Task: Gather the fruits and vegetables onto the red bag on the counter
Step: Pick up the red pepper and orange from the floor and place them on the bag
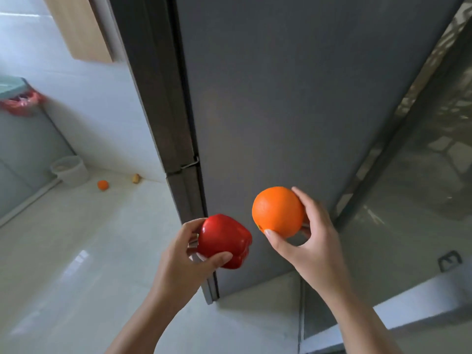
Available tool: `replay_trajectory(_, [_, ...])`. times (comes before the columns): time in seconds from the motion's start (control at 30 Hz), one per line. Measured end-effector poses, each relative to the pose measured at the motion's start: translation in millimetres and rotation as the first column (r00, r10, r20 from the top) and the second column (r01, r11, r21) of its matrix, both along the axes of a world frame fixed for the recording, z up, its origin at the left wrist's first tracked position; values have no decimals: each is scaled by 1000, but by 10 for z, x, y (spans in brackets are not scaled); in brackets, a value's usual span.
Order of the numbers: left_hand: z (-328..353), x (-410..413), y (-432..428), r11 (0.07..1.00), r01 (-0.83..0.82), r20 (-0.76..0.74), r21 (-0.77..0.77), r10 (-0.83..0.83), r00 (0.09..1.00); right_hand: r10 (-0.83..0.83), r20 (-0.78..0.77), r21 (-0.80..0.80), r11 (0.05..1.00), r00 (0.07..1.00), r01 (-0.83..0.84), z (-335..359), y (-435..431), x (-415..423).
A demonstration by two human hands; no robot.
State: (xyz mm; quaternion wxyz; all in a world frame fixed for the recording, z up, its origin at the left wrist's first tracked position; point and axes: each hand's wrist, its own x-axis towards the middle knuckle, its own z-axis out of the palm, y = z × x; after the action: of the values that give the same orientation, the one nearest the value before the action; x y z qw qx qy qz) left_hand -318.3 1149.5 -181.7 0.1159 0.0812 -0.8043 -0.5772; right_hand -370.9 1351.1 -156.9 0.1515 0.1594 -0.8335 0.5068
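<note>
Produce one per hand, likely to save trips: left hand (189, 251) curled round red pepper (224, 240), right hand (314, 236) gripping orange (278, 212) between thumb and fingers. Far left, well apart from both: red bag (21, 103). Down on floor (76, 238), ungathered: small orange (103, 184), pale item (136, 178).

Tall grey matte refrigerator (281, 98) fills centre, standing on pale glossy tiled floor (76, 251) showing soft light reflections. White tiled wall (89, 98) at left, light wooden wall cabinet (79, 26) above, small white plastic bucket (70, 171) at its base. Dark-framed glass door (421, 175) at right.
</note>
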Motion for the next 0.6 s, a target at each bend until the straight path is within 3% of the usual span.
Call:
replay_trajectory(0.33, [-38,403,-1260,992,-120,12,39,119,993,179,11,49,983,984,-179,83,-1333,258])
replay_trajectory(0.6, [-110,811,-2738,963,-268,-45,-4,268,962,365,43,41,929,930,-367,47,-2964,427])
